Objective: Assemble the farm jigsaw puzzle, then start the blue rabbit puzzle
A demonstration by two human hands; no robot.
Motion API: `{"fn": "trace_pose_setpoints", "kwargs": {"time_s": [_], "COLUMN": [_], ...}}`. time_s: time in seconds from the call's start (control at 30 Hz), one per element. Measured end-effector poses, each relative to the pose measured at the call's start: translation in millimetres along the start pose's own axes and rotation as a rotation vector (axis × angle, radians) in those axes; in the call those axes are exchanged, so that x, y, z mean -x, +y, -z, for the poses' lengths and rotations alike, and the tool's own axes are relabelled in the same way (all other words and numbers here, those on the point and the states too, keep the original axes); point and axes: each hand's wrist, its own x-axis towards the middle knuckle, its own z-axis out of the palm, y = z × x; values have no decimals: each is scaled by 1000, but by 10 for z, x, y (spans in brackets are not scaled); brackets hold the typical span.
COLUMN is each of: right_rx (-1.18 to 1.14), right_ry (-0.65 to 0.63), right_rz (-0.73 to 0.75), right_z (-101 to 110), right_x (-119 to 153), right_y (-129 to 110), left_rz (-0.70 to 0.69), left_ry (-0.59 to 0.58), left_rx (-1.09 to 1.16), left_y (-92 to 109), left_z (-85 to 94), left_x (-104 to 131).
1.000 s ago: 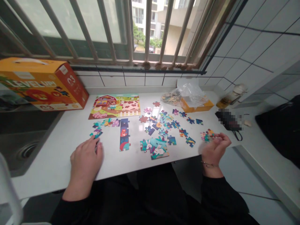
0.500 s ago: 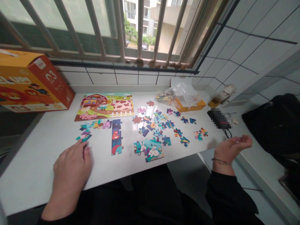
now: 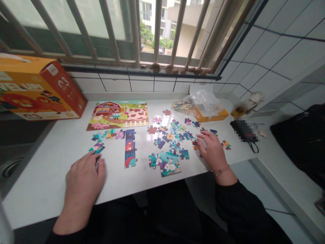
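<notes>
Resting on the white table, my left hand (image 3: 85, 176) has its thumb apart from loosely bent fingers. Its fingertips meet a small teal and purple group of puzzle pieces (image 3: 97, 148); I see nothing held. My right hand (image 3: 212, 149) is palm down with fingers apart over loose pieces at the right, partly covering an orange and blue piece (image 3: 195, 145). Between the hands lie a joined dark blue strip with a red animal (image 3: 129, 146) and a joined section with white rabbits (image 3: 169, 165). Several loose puzzle pieces (image 3: 167, 137) spread behind that section.
A finished-looking farm puzzle (image 3: 119, 115) lies at the back left, beside an orange box (image 3: 63, 89). Toward the back right are a bag of pieces (image 3: 182, 105), a yellow tray (image 3: 212, 117), a bottle (image 3: 247, 105) and a blurred dark item with a strap (image 3: 243, 132).
My right hand has swung left from beyond the table's right front edge to above the loose pieces. My left hand stays by the teal pieces; the view has shifted slightly.
</notes>
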Motion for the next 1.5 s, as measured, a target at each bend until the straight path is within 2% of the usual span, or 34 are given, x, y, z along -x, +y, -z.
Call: {"fn": "trace_pose_setpoints", "kwargs": {"time_s": [0.1, 0.17, 0.33, 0.47, 0.6, 0.8, 1.23, 1.4, 1.5], "right_rx": [9, 55, 146, 93, 8, 50, 199, 193, 151], "right_ry": [-122, -206, -396, -436, -448, -378, -400, -437, -412], "right_rz": [78, 92, 89, 53, 28, 61, 209, 281, 301], "right_z": [-219, -388, -728, -836, -876, -879, -802, -673, -578], "right_x": [-361, -565, -861, -946, -949, -913, -925, -929, -882], "right_y": [-266, -346, -292, -200, -180, -195, -267, -309, -434], "left_rz": [10, 11, 17, 16, -33, -225, -253, -264, -259], "left_ry": [-1, -7, 2, 24, 61, 59, 61, 66, 53], "left_rx": [24, 56, 70, 79, 149, 239, 228, 236, 243], "left_y": [5, 12, 27, 15, 14, 65, 28, 33, 45], "left_z": [5, 17, 41, 23, 23, 105, 51, 53, 65], "left_x": [-1, 10, 45, 57, 65, 91, 106, 104, 110]}}
